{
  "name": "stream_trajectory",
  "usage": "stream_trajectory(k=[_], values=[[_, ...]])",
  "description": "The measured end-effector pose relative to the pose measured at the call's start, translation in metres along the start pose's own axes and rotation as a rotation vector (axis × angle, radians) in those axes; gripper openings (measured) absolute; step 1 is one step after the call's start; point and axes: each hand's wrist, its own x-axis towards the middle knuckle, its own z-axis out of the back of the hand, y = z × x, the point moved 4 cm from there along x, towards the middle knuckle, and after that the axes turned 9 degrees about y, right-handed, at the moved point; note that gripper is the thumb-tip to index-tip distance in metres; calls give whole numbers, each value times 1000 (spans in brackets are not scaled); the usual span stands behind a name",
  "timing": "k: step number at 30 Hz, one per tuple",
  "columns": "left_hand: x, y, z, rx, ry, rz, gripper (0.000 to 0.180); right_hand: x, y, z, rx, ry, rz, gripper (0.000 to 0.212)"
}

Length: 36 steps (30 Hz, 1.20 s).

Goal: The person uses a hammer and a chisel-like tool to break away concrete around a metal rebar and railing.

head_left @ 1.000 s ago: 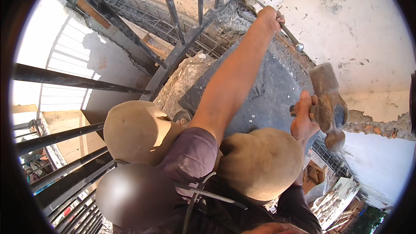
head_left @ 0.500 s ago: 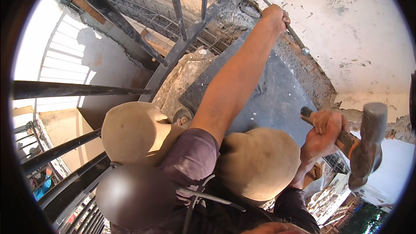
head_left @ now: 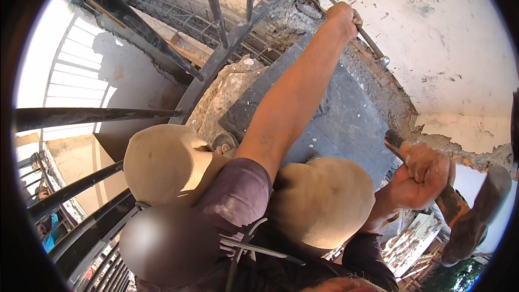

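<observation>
Far ahead, my left hand is wrapped round a long steel chisel. Its shiny struck end points back toward me, and its far end meets the broken masonry at the foot of the wall; the exact tip is hard to make out. Out at the right, my right hand grips a hammer by its dark and orange handle. The hammer's heavy head, slightly blurred, hangs at the right, well apart from the chisel.
A black metal railing runs along my left. Beyond it lies a rebar cage. Under my arm is a dark grey board with small chips on it. A stained pale wall rises at the right. Another person shows at the lower left.
My right hand and the hammer have swung outward to the right and nearer to me, away from the chisel. My left hand keeps its hold on the chisel, almost unmoved.
</observation>
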Motion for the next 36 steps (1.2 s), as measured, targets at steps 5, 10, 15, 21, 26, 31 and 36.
stream_trajectory(k=[5,10,15,21,26,31,36], values=[[8,6,-7,-39,10,2,19,2,-33,1,32,-129,110,34],[9,-25,7,-20,81,21,19,-57,-119,-9,-206,-73,-651,30],[5,-3,12,14,15,27,17,-3,-11,9,87,-60,6,36],[1,8,3,44,-62,11,18,-22,-101,-3,-394,-137,-338,32],[14,-3,29,83,40,86,20,-44,-89,-28,-139,-136,-624,32],[16,2,8,0,49,67,17,9,21,16,160,-152,153,33],[20,-2,1,28,57,60,21,-23,-101,-12,-72,-145,-401,30]])
